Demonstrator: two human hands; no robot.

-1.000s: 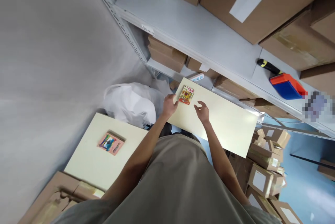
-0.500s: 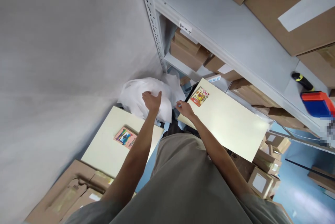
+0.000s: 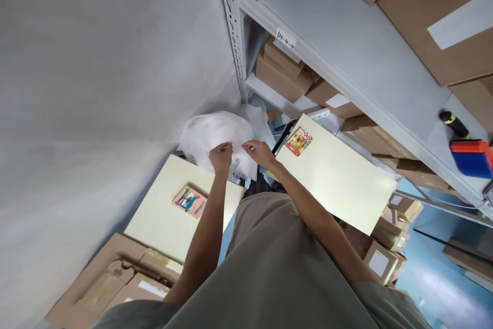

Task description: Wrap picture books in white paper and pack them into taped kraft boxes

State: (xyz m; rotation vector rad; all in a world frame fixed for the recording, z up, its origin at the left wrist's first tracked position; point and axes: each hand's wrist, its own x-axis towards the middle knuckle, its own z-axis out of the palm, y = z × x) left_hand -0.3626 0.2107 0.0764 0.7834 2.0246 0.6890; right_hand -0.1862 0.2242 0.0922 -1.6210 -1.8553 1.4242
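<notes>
Moved since the earlier frame: right hand [image 3: 260,153], now reaching left over the white sheeting [image 3: 208,126]; left hand [image 3: 221,157], now curling in rather than spreading. Both are facing each other, suggesting work on the sheeting rather than the books.

Shelving rack [image 3: 331,21], grey: running along the far right, carrying cardboard cartons [image 3: 283,75]. 
Right bench [image 3: 339,180] and left bench [image 3: 154,216]: standing either side. 
White sheeting: bunching between them, at the far side. 
Pink book [image 3: 190,200]: lying on the left bench; print too small to read. 
Red-and-yellow booklet [image 3: 299,141]: lying at the right bench's far left end; lettering illegible. 
Shelf label [image 3: 286,39]: reading "Ds-4-4", handwritten. 
Fingers, both hands: bending, tips nearly meeting thumbs; whether they are gripping any sheeting, cannot tell.
</notes>
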